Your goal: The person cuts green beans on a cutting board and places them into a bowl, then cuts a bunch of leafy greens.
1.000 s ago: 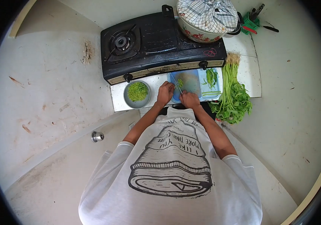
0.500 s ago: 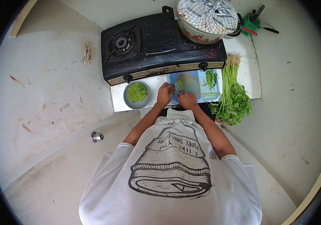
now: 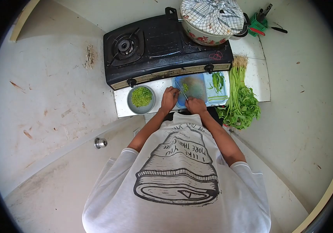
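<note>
My right hand (image 3: pixel 196 105) is closed round the handle end of a knife (image 3: pixel 182 91), whose blade slants up and left over the blue cutting board (image 3: pixel 197 88). Fingers bent, my left hand (image 3: pixel 169 98) is at the board's left edge, close beside the blade; what its fingertips pinch is too small to make out. Just right of the blade lies a little heap of chopped green stalk (image 3: pixel 185 87). Left of my left hand stands a grey bowl (image 3: pixel 130 107) holding finely chopped greens (image 3: pixel 141 96).
Green leaves (image 3: pixel 217 82) and cut stems (image 3: pixel 217 98) lie on the board's right side. A large leafy bunch with roots (image 3: pixel 238 91) lies farther right. Behind is a black gas stove (image 3: pixel 162 42) bearing a cloth-covered pot (image 3: pixel 205 38). A green basket (image 3: pixel 258 25) holds utensils.
The knife handle and my right hand have moved slightly right and down. My left hand stays about where it was beside the blade. The whole view has shifted a little left.
</note>
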`<state>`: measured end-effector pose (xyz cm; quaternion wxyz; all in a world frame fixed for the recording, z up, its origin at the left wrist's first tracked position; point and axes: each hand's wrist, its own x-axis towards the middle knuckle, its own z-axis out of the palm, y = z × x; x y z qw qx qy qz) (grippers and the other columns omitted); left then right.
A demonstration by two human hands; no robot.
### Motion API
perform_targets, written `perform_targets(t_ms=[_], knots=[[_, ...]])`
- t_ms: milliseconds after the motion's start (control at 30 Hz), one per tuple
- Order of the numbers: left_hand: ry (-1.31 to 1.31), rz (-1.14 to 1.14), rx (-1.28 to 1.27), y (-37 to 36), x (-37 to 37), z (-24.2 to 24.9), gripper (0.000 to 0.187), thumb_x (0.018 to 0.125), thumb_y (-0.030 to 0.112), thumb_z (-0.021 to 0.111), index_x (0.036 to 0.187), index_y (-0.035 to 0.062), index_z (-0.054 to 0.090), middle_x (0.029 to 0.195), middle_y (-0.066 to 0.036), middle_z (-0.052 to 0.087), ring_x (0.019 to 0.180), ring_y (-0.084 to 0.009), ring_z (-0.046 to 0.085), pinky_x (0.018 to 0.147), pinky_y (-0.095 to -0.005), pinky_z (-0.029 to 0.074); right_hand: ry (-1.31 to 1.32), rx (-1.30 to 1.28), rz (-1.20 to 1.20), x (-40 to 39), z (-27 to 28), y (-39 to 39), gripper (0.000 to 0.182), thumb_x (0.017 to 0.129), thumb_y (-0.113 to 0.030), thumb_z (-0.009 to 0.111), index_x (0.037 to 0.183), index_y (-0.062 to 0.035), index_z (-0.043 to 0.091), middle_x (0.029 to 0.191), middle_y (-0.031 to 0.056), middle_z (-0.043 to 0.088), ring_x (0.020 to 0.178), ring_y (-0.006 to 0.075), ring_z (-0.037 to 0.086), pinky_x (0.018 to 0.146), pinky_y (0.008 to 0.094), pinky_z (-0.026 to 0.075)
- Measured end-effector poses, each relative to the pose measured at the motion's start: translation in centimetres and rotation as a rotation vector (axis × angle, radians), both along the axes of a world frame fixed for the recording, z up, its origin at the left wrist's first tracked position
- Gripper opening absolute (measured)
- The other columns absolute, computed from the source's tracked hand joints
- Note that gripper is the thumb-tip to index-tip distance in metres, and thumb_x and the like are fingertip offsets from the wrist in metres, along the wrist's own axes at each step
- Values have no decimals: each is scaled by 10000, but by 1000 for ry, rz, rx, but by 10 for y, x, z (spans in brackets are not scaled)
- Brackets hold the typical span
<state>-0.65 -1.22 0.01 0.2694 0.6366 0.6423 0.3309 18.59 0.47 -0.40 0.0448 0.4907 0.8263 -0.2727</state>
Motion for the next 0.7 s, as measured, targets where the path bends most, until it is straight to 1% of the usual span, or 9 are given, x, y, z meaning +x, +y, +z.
perform_targets(t_ms=[67,167,267,367,467,567,700], knots=[[-1,-32,8,0,-2,3,131,844,-1,659,956,20,723,915,-161,661,921,-367,614,851,-452,509,-58,-11,-27,5,10,2,401,1019,-365,502,943,-3,657,799,248,722,772,423,728,742,521,586],[27,-48,17,4,-1,8,123,843,0,660,951,15,718,906,-166,662,925,-374,613,846,-455,511,-17,26,-59,10,13,8,410,1020,-371,503,949,5,649,790,247,720,767,430,724,737,524,584],[-14,-28,5,7,1,6,110,842,-3,659,937,7,713,894,-172,656,917,-384,615,841,-465,508,16,46,-46,10,14,9,411,1021,-371,504,957,10,644,783,248,717,757,437,720,723,536,580],[-58,-1,-5,9,2,-4,94,851,-13,658,923,2,716,892,-180,652,859,-389,634,802,-462,519,19,32,-35,6,19,6,414,1018,-377,507,949,7,647,774,252,714,748,441,718,708,545,576],[-132,40,-32,11,6,1,82,861,-24,660,912,-3,719,890,-187,646,785,-377,653,743,-449,532,16,12,0,6,15,4,424,1013,-388,510,946,5,654,771,255,712,745,442,718,706,549,575],[-144,51,-25,12,7,-6,82,861,-32,668,920,-9,721,886,-185,642,745,-355,667,698,-426,541,17,-2,6,6,11,2,431,1009,-398,511,946,0,663,774,258,712,746,442,718,706,551,576],[-131,52,-49,12,7,0,83,856,-31,676,925,-16,720,877,-176,637,745,-336,671,694,-419,542,39,7,3,4,13,2,424,1008,-392,513,950,0,667,779,261,713,743,442,718,708,547,577]])
